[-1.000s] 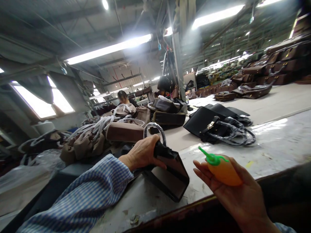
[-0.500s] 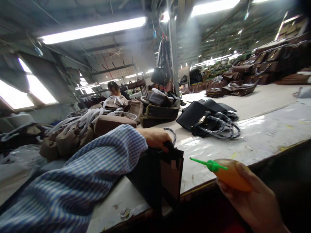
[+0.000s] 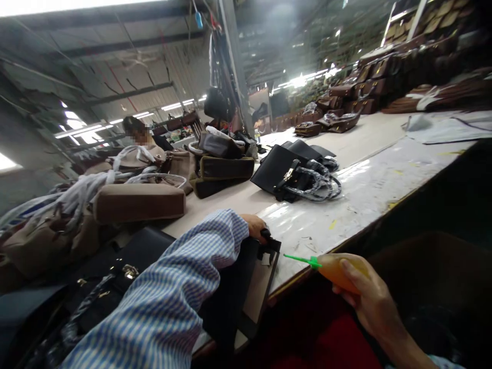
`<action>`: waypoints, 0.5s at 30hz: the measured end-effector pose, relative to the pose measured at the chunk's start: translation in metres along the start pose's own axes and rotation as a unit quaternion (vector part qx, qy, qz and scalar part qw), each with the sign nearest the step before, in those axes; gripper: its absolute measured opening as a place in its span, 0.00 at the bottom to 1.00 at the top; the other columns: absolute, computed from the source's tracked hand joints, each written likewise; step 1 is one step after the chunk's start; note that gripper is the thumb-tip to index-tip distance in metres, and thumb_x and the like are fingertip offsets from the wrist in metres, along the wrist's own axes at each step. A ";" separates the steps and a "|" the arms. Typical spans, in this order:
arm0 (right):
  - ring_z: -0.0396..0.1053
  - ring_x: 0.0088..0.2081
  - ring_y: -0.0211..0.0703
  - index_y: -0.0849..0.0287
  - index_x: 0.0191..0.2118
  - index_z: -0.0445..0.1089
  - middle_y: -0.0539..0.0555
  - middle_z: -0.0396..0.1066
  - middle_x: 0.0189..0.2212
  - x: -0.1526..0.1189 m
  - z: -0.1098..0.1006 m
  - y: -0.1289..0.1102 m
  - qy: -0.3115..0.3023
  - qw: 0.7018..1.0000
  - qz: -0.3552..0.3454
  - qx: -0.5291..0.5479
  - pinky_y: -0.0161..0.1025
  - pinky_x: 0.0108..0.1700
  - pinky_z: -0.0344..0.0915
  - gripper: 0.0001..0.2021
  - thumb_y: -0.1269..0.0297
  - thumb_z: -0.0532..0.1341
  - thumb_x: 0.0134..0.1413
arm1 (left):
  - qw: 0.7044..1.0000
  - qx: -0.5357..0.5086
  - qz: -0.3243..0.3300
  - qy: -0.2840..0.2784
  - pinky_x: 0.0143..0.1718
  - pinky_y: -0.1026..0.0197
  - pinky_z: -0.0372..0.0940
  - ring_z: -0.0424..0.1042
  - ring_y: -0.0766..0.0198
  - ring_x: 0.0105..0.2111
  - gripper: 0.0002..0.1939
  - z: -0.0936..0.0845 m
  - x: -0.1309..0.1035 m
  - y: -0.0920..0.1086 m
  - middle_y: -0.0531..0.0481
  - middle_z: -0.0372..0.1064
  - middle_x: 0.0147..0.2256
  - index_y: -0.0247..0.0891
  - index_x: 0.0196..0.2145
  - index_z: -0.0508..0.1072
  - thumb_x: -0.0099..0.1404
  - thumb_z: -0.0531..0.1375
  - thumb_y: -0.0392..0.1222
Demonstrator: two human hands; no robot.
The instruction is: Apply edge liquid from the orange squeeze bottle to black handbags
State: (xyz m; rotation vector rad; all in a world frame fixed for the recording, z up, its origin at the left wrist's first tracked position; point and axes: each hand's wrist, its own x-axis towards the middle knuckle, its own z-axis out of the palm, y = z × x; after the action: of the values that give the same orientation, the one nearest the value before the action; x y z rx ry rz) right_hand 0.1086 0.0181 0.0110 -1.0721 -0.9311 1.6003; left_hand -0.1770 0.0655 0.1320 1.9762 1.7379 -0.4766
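Note:
My left hand is closed on the top of a black bag at the table's front edge; its fingertips are partly hidden. The bag's side is open and shows a tan inner panel. My right hand wraps round an orange squeeze bottle with a long green nozzle. That nozzle points left, its tip close to the bag's open side but apart from it.
Black bags with wrapped handles lie on the white table ahead. Taupe bags and another black bag are on the left. A person is behind them. Brown bags are stacked far right.
The view has turned right and down. The bag in my left hand leans over more, and the bottle's nozzle is nearer to it. Another black bag has come into view at the lower left.

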 end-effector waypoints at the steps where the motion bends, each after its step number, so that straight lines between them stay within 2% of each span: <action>1: 0.69 0.20 0.38 0.59 0.43 0.77 0.54 0.78 0.31 0.001 0.000 0.003 -0.005 1.000 -0.001 -0.010 0.28 0.15 0.58 0.30 0.43 0.79 0.41 | 1.000 0.001 -0.003 -0.006 0.31 0.67 0.62 0.72 0.66 0.28 0.05 0.002 0.002 -0.002 0.58 0.73 0.23 0.44 0.29 0.83 0.59 0.71 0.45; 4: 0.73 0.26 0.42 0.57 0.46 0.76 0.54 0.79 0.35 0.006 0.002 0.010 -0.018 0.999 -0.022 -0.044 0.33 0.21 0.70 0.29 0.43 0.78 0.44 | 1.000 0.009 -0.013 -0.024 0.31 0.67 0.62 0.72 0.65 0.29 0.06 0.005 0.006 -0.007 0.57 0.75 0.26 0.44 0.32 0.83 0.61 0.70 0.48; 6: 0.74 0.29 0.45 0.56 0.46 0.75 0.55 0.78 0.37 0.011 0.005 0.012 -0.024 0.995 -0.055 -0.079 0.36 0.24 0.74 0.28 0.42 0.77 0.47 | 0.999 0.012 -0.018 -0.030 0.32 0.66 0.62 0.72 0.65 0.30 0.06 0.006 0.007 -0.007 0.57 0.76 0.27 0.45 0.33 0.84 0.62 0.69 0.48; 9: 0.74 0.30 0.46 0.57 0.45 0.75 0.55 0.77 0.36 0.018 0.008 0.012 -0.035 0.985 -0.096 -0.138 0.37 0.24 0.75 0.28 0.41 0.75 0.48 | 0.999 0.022 -0.023 -0.033 0.34 0.64 0.62 0.73 0.63 0.32 0.08 0.007 0.008 -0.005 0.55 0.78 0.31 0.44 0.36 0.84 0.63 0.69 0.48; 15: 0.75 0.31 0.49 0.55 0.44 0.75 0.56 0.78 0.37 0.022 0.011 0.004 -0.031 0.972 -0.118 -0.199 0.39 0.24 0.76 0.27 0.39 0.73 0.50 | 0.998 0.039 -0.029 -0.031 0.35 0.64 0.61 0.73 0.62 0.35 0.11 0.011 0.005 -0.006 0.52 0.80 0.36 0.44 0.40 0.85 0.66 0.67 0.50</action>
State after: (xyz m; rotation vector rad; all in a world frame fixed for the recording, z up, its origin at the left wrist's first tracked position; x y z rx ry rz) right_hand 0.0937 0.0370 0.0062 -1.1347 -1.4093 1.2858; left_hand -0.1817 0.0641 0.1197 1.9480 1.7671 -0.6276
